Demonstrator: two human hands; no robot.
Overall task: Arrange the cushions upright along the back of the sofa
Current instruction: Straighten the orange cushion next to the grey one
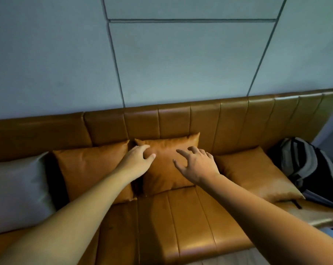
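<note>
A tan leather sofa (190, 217) fills the lower view, its ribbed back (238, 121) against the wall. A middle tan cushion (165, 169) leans upright on that back. My left hand (137, 159) rests on its upper left part with fingers spread. My right hand (198, 165) hovers at its right side, fingers apart, holding nothing. Left of it another tan cushion (91, 169) stands upright, and a grey cushion (16, 192) sits at the far left. A third tan cushion (257, 173) lies tilted low on the seat to the right.
A grey and black backpack (313, 169) lies on the sofa's right end, touching the right cushion. A pale panelled wall (161, 64) rises behind the sofa. The front seat panels are bare leather.
</note>
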